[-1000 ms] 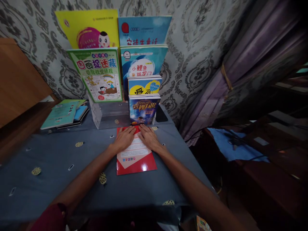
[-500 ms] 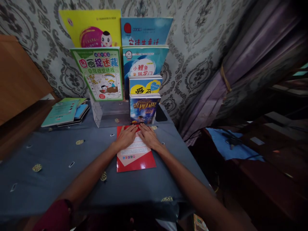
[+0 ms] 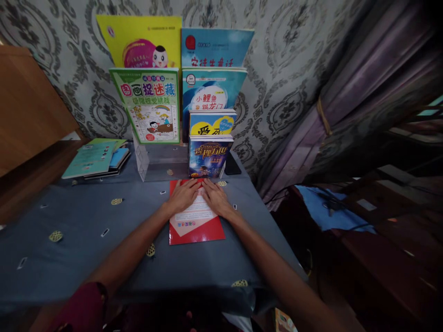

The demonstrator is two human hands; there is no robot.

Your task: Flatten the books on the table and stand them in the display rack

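A red book (image 3: pixel 197 234) with a pale printed panel lies flat on the cloth-covered table, its printing upside down to me. My left hand (image 3: pixel 184 195) rests flat on its upper left part, fingers stretched forward. On the upper right part lies my right hand (image 3: pixel 215 197), also flat with fingers extended. The fingertips of both hands are near the book's far edge, just in front of a clear acrylic stand (image 3: pixel 157 170). That stand holds a purple-blue book (image 3: pixel 209 159), a green picture book (image 3: pixel 154 108), a teal book (image 3: pixel 216 87) and others in tiers.
Several books (image 3: pixel 93 159) lie in a loose pile at the table's back left. A black phone (image 3: pixel 232 166) lies right of the stand. A patterned wall rises behind, with a tied purple curtain (image 3: pixel 297 133) at the right. Beyond the table's right edge is a blue cloth (image 3: pixel 325 212).
My view has shifted slightly, so the stand and its books appear a little further right. Both hands stay flat on the red book.
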